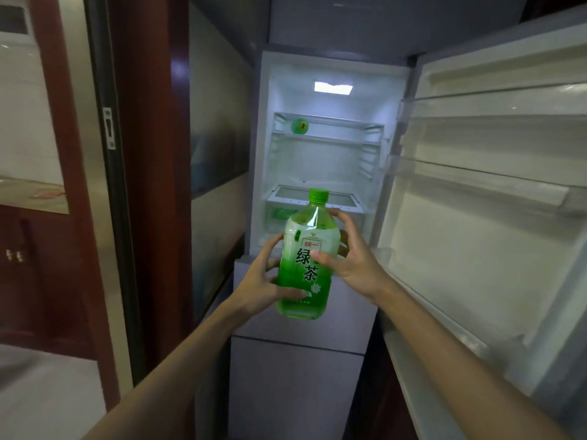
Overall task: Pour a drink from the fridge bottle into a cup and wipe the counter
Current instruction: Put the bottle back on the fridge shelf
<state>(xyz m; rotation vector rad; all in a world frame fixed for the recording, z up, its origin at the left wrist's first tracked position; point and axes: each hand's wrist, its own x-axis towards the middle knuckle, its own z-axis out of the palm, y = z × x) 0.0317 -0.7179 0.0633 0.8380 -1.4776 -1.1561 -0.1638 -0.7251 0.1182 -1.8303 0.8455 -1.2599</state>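
Both hands hold the green tea bottle (pixel 298 258) in the air, in front of the open fridge (pixel 324 160) and outside its compartment. The bottle stands nearly upright, leaning a little, with its green cap (pixel 318 195) on and pointing up towards the lit shelves.

The left hand (pixel 260 281) grips the lower part. Its thumb lies across the front near the base and its fingers curl round the bottle's left side. The right hand (pixel 352 258) grips higher up, the thumb pressed on the label and the fingers wrapped round the back near the shoulder. So the bottle sits between the two hands, its neck and cap clear above both and its base just under the left thumb.

The liquid inside is green (the label carries large dark characters).

The fridge door (pixel 476 217) stands swung open on the right, its door racks showing. On an upper shelf inside lies a small round green thing (pixel 299 126), too small to tell what it is. Below the hands are the fridge's closed lower fronts (pixel 295 376).
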